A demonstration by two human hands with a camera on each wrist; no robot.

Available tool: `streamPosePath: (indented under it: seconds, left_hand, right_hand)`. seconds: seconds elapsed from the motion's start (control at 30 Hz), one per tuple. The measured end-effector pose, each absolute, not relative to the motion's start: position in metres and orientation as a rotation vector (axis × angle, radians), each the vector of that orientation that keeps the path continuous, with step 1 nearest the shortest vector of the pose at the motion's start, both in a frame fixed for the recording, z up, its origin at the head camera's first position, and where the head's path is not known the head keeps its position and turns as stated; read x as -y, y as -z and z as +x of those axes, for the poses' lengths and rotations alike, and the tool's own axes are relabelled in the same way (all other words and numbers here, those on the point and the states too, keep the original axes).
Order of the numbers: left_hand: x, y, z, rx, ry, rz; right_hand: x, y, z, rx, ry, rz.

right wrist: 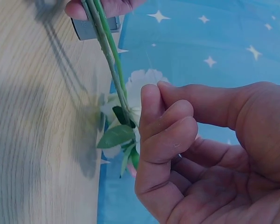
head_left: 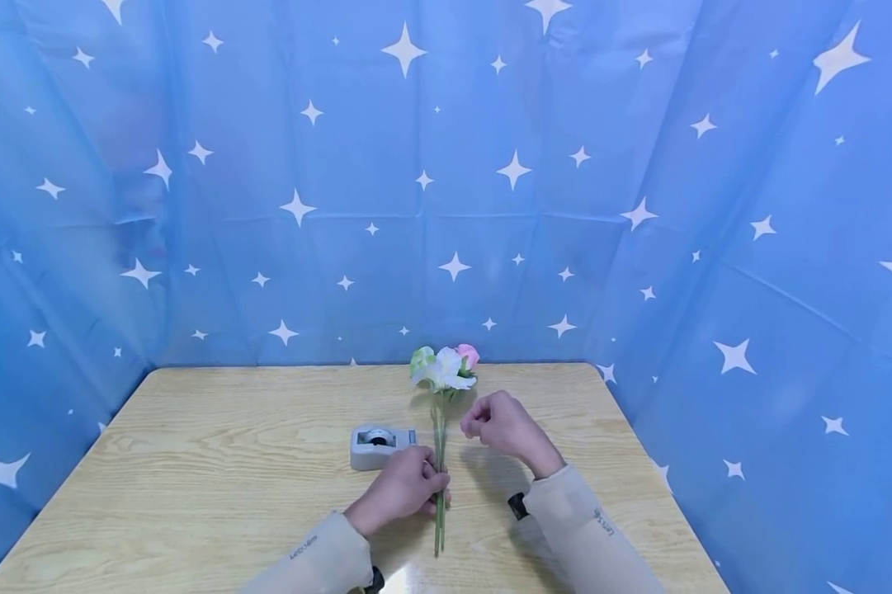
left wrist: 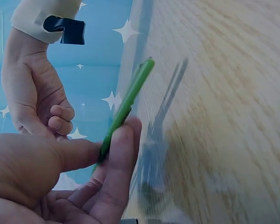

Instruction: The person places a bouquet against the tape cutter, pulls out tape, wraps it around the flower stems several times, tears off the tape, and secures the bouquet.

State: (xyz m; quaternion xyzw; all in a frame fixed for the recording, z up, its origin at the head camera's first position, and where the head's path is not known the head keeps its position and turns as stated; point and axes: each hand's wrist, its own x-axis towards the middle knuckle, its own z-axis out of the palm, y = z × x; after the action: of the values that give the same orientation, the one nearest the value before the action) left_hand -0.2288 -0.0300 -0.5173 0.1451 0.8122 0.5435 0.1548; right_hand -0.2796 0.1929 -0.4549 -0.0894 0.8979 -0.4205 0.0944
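Note:
My left hand (head_left: 401, 485) pinches green flower stems (head_left: 440, 528) between thumb and fingers, below their middle. The stems stand together, with a white flower (head_left: 447, 371), a pink flower (head_left: 468, 355) and a pale green flower (head_left: 421, 359) at the far end. Their cut ends (left wrist: 144, 70) stick out past that hand. To the right of the stems and apart from them, my right hand (head_left: 505, 425) presses thumb and forefinger tips together. A faint line above those fingertips in the right wrist view looks like clear tape; most of it cannot be made out.
A pale grey tape dispenser (head_left: 362, 454) stands just beyond and left of the left hand. The wooden table (head_left: 193, 487) ends at a blue curtain (head_left: 371, 272) with white stars, behind and at both sides. Green leaves (right wrist: 116, 136) sit below the blooms.

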Motion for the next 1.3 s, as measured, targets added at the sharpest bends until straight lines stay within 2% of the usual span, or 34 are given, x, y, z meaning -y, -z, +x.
streamPosePath:
  seconds: [1.3]
  left_hand:
    - [0.009, 0.511, -0.221, -2.090, -1.723, 0.470]
  right_hand:
    - [-0.191, 0.453, -0.274, -2.685, 1.252, -0.248]
